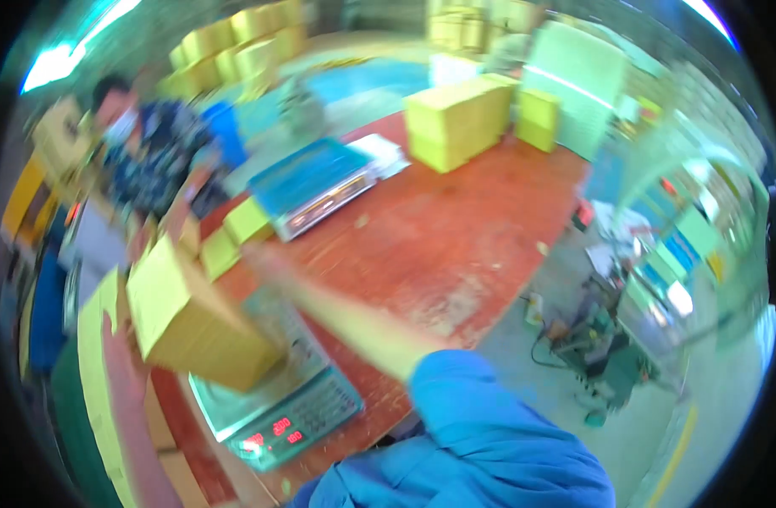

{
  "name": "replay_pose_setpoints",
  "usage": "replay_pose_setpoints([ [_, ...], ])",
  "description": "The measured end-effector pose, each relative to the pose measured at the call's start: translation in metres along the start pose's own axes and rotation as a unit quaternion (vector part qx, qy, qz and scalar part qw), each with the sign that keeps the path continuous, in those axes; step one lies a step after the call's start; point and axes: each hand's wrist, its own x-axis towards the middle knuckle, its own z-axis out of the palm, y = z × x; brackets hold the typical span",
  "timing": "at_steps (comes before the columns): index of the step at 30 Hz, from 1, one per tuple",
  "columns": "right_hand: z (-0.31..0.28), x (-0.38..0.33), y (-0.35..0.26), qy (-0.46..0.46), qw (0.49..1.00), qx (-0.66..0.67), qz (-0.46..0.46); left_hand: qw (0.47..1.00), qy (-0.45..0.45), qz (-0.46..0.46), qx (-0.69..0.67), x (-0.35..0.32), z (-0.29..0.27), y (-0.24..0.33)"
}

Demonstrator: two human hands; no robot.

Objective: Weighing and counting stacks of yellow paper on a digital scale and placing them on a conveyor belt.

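Left hand [121, 360] flat against yellow box [193, 317] tilting over scale [278, 406], right hand [261, 258] blurred, grip unclear, red desk [439, 229] beneath.

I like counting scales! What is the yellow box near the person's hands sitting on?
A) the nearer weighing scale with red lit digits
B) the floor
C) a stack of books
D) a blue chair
A: the yellow box rests tilted on the pan of the nearer scale, whose red digits glow at the front, with the left hand against its side.
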Motion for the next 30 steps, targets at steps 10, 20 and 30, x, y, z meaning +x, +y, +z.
replay_pose_setpoints([
  [10, 0.046, -0.060, -0.052, -0.030, 0.991, 0.056, 0.122, 0.988, -0.017, -0.123, 0.097, 0.030, 0.040, -0.017],
  [20, -0.012, -0.195, -0.120, 0.085, 0.982, 0.024, 0.165, 0.978, -0.067, -0.163, 0.114, 0.014, 0.031, -0.031],
  [30, 0.000, -0.282, -0.129, -0.123, 0.774, 0.451, 0.426, 0.982, -0.062, -0.160, 0.078, 0.018, 0.025, -0.050],
])
